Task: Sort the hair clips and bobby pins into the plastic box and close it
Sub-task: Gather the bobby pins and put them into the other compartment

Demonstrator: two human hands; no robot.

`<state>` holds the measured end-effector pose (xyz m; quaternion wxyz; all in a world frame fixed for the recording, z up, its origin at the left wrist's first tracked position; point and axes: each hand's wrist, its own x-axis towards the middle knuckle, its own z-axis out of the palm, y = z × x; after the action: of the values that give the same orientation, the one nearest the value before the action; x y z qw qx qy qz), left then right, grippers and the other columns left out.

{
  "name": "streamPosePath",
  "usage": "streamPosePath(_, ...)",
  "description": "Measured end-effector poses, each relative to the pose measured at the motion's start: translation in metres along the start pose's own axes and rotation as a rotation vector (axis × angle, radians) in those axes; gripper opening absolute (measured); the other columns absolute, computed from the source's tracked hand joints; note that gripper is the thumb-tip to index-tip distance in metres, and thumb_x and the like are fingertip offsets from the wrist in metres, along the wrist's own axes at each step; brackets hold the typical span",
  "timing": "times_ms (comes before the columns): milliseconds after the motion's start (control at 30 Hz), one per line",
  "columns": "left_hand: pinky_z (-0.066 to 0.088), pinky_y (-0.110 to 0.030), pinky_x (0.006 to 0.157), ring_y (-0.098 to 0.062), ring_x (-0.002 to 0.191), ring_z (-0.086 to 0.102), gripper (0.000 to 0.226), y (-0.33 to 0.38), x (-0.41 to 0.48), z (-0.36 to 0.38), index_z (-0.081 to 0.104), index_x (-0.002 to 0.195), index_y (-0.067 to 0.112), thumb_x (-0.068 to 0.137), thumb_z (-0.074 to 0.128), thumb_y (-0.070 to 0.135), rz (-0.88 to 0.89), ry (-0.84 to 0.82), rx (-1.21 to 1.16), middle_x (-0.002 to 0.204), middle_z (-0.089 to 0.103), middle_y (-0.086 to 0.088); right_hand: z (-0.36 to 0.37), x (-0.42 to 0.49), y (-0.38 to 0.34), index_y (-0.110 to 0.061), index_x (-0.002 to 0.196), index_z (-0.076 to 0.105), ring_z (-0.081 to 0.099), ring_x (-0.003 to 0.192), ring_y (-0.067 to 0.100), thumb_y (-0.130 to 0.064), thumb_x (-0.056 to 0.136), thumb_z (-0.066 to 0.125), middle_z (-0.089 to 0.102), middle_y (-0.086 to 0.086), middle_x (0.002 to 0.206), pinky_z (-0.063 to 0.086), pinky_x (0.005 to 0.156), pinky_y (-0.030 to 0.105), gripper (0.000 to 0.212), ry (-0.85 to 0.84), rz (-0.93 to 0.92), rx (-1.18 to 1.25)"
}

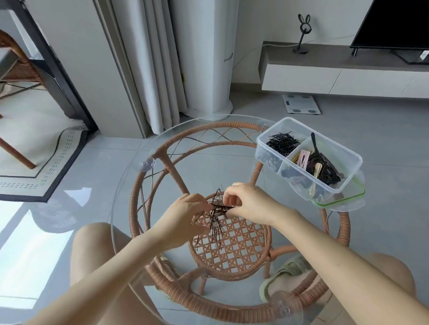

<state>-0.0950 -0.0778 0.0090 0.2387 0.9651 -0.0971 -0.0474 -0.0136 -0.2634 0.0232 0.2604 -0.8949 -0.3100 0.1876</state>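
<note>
Forearms reach in from the near edge and meet over the middle of the glass surface (pixel 208 157). There the left hand (pixel 185 215) and right hand (pixel 248 204) both hold a loose bunch of brown pins (pixel 216 222). The left grip curls round the splayed bunch, and the right grip pinches a few at its top, seemingly to square them up.

That bunch is well apart from the box (pixel 350 185), which stands open at the far right of the surface. Its green-edged lid (pixel 354 199) shows from beneath its near corner. The far-left compartment already holds black pins (pixel 282 142), and the big right one holds clips (pixel 319 163).

By my reckoning the sorting is nearly done. This bunch has to go in, then the lid must come out from under and be pressed on.

No brand, label or writing can be read anywhere.
</note>
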Motion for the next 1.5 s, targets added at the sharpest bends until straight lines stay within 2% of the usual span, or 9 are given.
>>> streamPosePath(200, 0.036, -0.022, 0.058, -0.012, 0.068, 0.047, 0.034, 0.003, -0.009, 0.001, 0.049, 0.083, 0.018, 0.082, 0.057, 0.051, -0.246, 0.163, 0.088, 0.083, 0.052, 0.003, -0.013, 0.017, 0.002, -0.047, 0.134, 0.032, 0.043, 0.101, 0.012, -0.046, 0.069, 0.075, 0.045, -0.005, 0.105, 0.041, 0.082, 0.033, 0.078, -0.128, -0.044, -0.243)
streamPosePath(467, 0.022, -0.022, 0.036, -0.008, 0.039, 0.034, 0.063, 0.043, -0.015, 0.013, 0.029, 0.053, 0.017, 0.075, 0.041, 0.074, -0.444, 0.027, 0.232, 0.048, 0.036, 0.005, -0.018, 0.030, -0.012, -0.025, 0.092, 0.057, 0.049, 0.085, 0.016, -0.031, 0.074, 0.074, 0.047, -0.004, 0.094, 0.034, 0.062, 0.025, 0.025, -0.282, -0.118, -0.248)
streamPosePath(733, 0.036, -0.023, 0.048, -0.016, 0.055, 0.043, 0.031, 0.063, 0.004, 0.004, 0.042, 0.059, 0.010, 0.090, 0.043, 0.016, -0.351, -0.175, 0.226, 0.060, 0.041, 0.000, -0.002, 0.005, -0.016, -0.013, 0.081, 0.037, 0.045, 0.073, 0.022, 0.006, 0.088, 0.045, 0.036, 0.002, 0.076, 0.037, 0.061, 0.033, 0.022, -0.185, -0.121, -0.554)
streamPosePath(867, 0.051, -0.030, 0.072, -0.027, 0.095, 0.064, 0.019, 0.068, 0.007, 0.000, 0.061, 0.095, -0.001, 0.087, 0.044, 0.000, -0.333, -0.255, 0.318, 0.103, 0.065, -0.012, -0.002, -0.005, -0.016, -0.008, 0.079, 0.043, 0.054, 0.082, 0.031, 0.004, 0.084, 0.050, 0.052, 0.014, 0.086, 0.044, 0.066, 0.039, 0.015, -0.135, 0.002, -0.461)
streamPosePath(1000, 0.053, -0.033, 0.076, -0.029, 0.097, 0.064, 0.020, 0.069, 0.010, -0.003, 0.062, 0.097, -0.002, 0.084, 0.047, -0.005, -0.319, -0.256, 0.347, 0.106, 0.066, -0.015, -0.003, -0.014, -0.012, -0.006, 0.071, 0.045, 0.056, 0.076, 0.033, -0.004, 0.084, 0.054, 0.054, 0.014, 0.077, 0.035, 0.060, 0.030, 0.016, -0.034, 0.121, -0.296)
streamPosePath(1133, 0.048, -0.026, 0.063, -0.025, 0.072, 0.057, 0.010, 0.065, 0.013, -0.010, 0.058, 0.075, 0.001, 0.084, 0.054, 0.004, -0.317, -0.272, 0.295, 0.074, 0.055, -0.008, -0.011, -0.020, -0.007, 0.011, 0.078, 0.059, 0.059, 0.072, 0.032, -0.010, 0.079, 0.060, 0.064, 0.027, 0.081, 0.039, 0.059, 0.028, 0.021, 0.105, 0.187, -0.081)
streamPosePath(1233, 0.040, -0.022, 0.051, -0.017, 0.057, 0.044, 0.039, 0.056, 0.015, -0.015, 0.036, 0.051, 0.011, 0.082, 0.059, 0.015, -0.328, -0.288, 0.248, 0.060, 0.042, -0.001, -0.025, -0.022, -0.003, 0.006, 0.074, 0.060, 0.053, 0.059, 0.021, -0.011, 0.077, 0.063, 0.061, 0.017, 0.066, 0.046, 0.064, 0.038, 0.018, 0.199, 0.200, 0.091)
streamPosePath(1400, 0.033, -0.012, 0.040, -0.007, 0.039, 0.041, 0.037, 0.046, 0.025, -0.036, 0.049, 0.046, 0.013, 0.081, 0.057, 0.021, -0.346, -0.345, 0.121, 0.068, 0.072, -0.006, -0.062, -0.016, -0.001, 0.010, 0.071, 0.062, 0.050, 0.046, 0.021, -0.004, 0.073, 0.062, 0.058, 0.017, 0.059, 0.045, 0.046, 0.031, 0.014, 0.355, 0.282, 0.397)
streamPosePath(1500, 0.028, -0.009, 0.034, -0.006, 0.033, 0.042, 0.031, 0.045, 0.031, -0.054, 0.054, 0.049, 0.011, 0.079, 0.053, 0.019, -0.370, -0.317, 0.071, 0.042, 0.059, 0.005, -0.089, -0.005, 0.003, 0.006, 0.062, 0.060, 0.045, 0.039, 0.017, 0.001, 0.070, 0.059, 0.051, 0.010, 0.051, 0.039, 0.044, 0.027, 0.010, 0.518, 0.368, 0.503)
